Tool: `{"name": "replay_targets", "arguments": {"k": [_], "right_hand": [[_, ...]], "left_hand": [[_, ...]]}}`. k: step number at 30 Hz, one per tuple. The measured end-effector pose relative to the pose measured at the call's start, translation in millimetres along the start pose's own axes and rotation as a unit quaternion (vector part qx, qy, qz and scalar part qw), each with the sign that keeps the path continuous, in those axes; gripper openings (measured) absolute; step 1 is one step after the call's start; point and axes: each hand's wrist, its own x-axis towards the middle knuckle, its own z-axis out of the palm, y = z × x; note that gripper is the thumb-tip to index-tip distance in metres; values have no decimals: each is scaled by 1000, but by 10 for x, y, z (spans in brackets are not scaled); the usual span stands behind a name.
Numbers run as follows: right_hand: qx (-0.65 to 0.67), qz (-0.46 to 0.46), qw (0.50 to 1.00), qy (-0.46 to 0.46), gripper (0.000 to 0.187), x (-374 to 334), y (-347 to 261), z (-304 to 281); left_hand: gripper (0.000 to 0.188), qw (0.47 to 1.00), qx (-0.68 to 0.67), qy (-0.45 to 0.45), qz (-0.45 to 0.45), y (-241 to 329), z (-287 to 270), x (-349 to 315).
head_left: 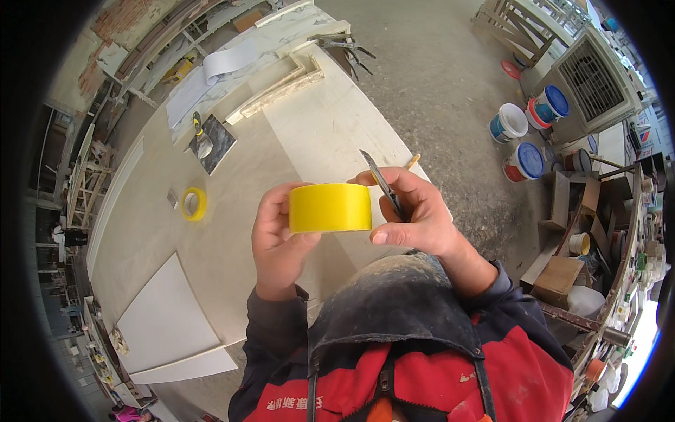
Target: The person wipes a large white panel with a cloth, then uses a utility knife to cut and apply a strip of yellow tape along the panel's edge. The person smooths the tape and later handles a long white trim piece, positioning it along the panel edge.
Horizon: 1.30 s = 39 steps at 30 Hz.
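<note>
My left hand (279, 243) grips a wide roll of yellow tape (330, 208) by its left end, holding it in front of me above the table. In my right hand (422, 214) is a utility knife (383, 184), its blade pointing up and to the left. The right thumb and fingers are close to the right end of the roll; I cannot tell whether they touch it. Farther left on the table lies a narrower yellow tape roll (194, 204). A putty knife (202, 135) rests on a dark square tile (215, 146).
The large pale table (246, 183) carries a white panel (169, 316), L-shaped strips (278, 90), paper sheets (190, 98) and black clamps (344, 49). To the right stand lidded buckets (524, 162), an air cooler (594, 77) and a cardboard box (557, 278).
</note>
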Motion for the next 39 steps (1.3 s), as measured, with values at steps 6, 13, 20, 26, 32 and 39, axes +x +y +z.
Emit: {"name": "replay_targets", "arguments": {"k": [6,13,20,26,32,39], "right_hand": [[-11,37,999,3,56,-86,38,20],[-25,-37,999,-12,53,-92,60,26],[-34,-51,997,-50,58,-137,117,-80],[41,37,998,-9,48,-188,18,-15],[-90,13,996,13,44,-228,33,-54],[-125,2,992,16,38,-266,40,18]], "left_hand": [[52,998,-52,-19,10,-79,26,-12],[54,997,-9,-76,-19,82,30,-42],[59,988,108,-112,6,139,-2,-69],[50,980,155,-108,61,117,105,-50],[53,901,375,-144,166,209,208,8],[55,870,424,-159,197,219,277,11]]}}
